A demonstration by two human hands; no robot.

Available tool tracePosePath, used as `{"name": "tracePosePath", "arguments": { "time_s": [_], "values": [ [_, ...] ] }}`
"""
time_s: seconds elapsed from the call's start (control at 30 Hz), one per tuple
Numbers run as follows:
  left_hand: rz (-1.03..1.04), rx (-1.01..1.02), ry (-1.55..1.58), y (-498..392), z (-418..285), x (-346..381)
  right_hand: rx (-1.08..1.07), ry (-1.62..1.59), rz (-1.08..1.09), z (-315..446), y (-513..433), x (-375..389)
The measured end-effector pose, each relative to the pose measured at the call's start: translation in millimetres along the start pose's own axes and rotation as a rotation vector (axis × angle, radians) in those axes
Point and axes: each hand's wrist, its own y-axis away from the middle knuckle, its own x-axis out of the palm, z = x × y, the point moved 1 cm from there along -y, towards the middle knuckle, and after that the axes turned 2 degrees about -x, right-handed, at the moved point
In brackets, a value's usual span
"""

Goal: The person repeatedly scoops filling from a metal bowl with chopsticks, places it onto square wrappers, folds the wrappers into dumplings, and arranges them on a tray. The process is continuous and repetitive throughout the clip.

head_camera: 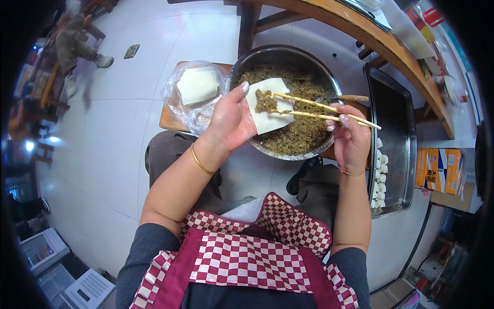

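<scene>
A square dough wrapper (269, 124) lies across my left hand (234, 117), held over a large steel bowl (295, 156) of brownish-green minced filling (278, 143). My right hand (352, 135) grips a pair of wooden chopsticks (324, 112), whose tips touch a lump of filling (265, 101) on the wrapper. To the left, a stack of square wrappers (198, 85) rests on an open clear plastic bag (204, 116). On the right, several folded dumplings (381, 178) line the near left side of a dark metal tray (401, 193). A wooden handle (354, 98) sticks out at the bowl's right rim.
A wooden board or stool (170, 117) is under the bag. A curved-looking wooden table edge (370, 34) runs above and right of the bowl. An orange carton (440, 171) stands right of the tray. A seated person's legs (75, 48) show at upper left.
</scene>
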Motion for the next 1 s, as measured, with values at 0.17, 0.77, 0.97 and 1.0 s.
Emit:
{"name": "tracePosePath", "arguments": {
  "time_s": [0.17, 0.77, 0.97, 1.0],
  "values": [
    [-0.017, -0.024, -0.026, 0, 4, 3, 0.092, 0.048, 0.006, -4, 3, 2],
    [-0.033, -0.090, -0.102, -1, 7, -4, -0.176, 0.121, -0.121, 3, -5, -10],
    [-0.024, -0.011, -0.054, 0, -1, -6, -0.608, 1.050, 0.304, 12, 1, 6],
    [-0.027, 0.006, -0.064, -1, -2, -5, -0.631, 1.079, 0.295, 10, 6, 9]
  ]
}}
